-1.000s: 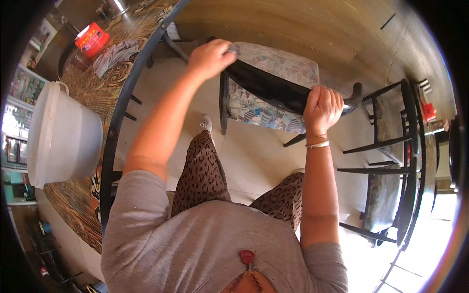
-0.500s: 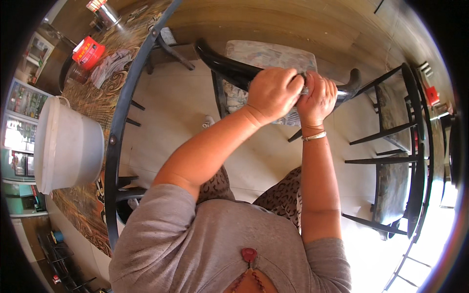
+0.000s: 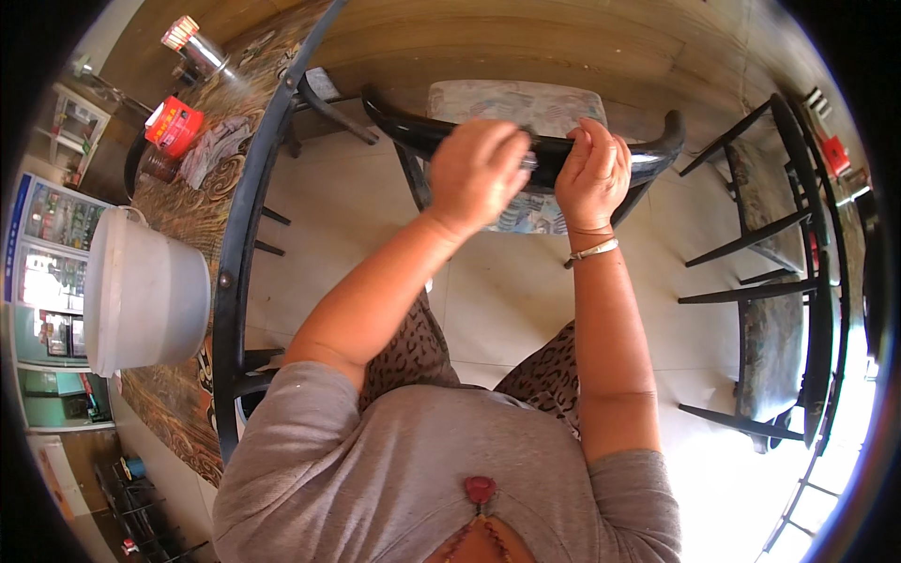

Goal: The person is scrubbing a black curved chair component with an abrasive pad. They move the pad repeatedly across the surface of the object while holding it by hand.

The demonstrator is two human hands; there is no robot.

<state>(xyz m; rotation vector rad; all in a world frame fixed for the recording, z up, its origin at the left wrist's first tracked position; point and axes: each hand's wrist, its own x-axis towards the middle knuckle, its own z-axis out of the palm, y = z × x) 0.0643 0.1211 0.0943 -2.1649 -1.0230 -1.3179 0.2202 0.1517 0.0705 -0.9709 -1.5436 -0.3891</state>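
The black chair back (image 3: 545, 173) stood in front of the person, above a patterned seat (image 3: 511, 98); rubbing of it was apparently under way, but no visible mark divided finished from unfinished parts, so the remainder could not be judged. The left hand (image 3: 479, 176) was curled around a partly hidden grey wad (image 3: 530, 161), and the right hand (image 3: 593, 178) had bent fingers at the chair back, its grip uncertain, with the bench (image 3: 155, 403) farther left. Half a second earlier the hands touched; now they were apart, the left shifted leftward.
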